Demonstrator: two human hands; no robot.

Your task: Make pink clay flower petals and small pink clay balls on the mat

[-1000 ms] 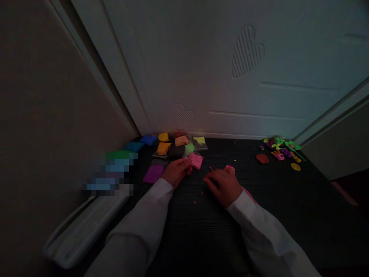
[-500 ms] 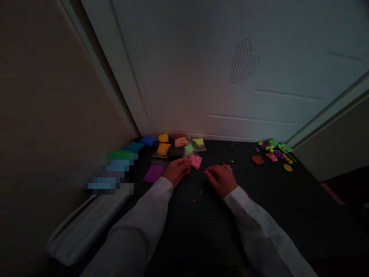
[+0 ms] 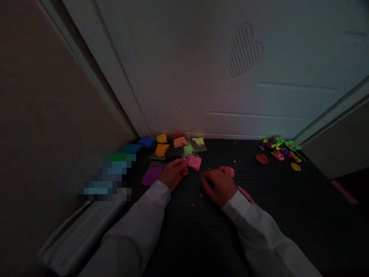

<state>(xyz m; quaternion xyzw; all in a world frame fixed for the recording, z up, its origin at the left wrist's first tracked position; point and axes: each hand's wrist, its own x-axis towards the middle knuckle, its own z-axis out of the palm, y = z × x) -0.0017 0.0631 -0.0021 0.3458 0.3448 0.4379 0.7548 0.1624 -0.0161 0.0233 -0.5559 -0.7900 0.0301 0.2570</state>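
The scene is dim. My left hand (image 3: 172, 174) rests on the dark ribbed mat (image 3: 219, 231), its fingertips pinching the edge of a pink clay packet (image 3: 195, 162). My right hand (image 3: 219, 184) lies palm down on the mat, fingers curled over a small pink clay piece (image 3: 231, 171) that peeks out at its far side. A pink stick-like tool (image 3: 245, 194) shows beside my right wrist. Tiny pink crumbs (image 3: 196, 200) lie between my hands.
Colourful clay packets (image 3: 163, 148) in blue, orange, yellow, green and purple lie at the back left by a white door (image 3: 230, 77). Small clay shapes and moulds (image 3: 281, 152) sit at the back right. A white tray (image 3: 83, 231) leans at the left wall.
My right hand slid a little toward me and left, and the pink piece shows again at its far side. My left hand has stayed on the pink packet.
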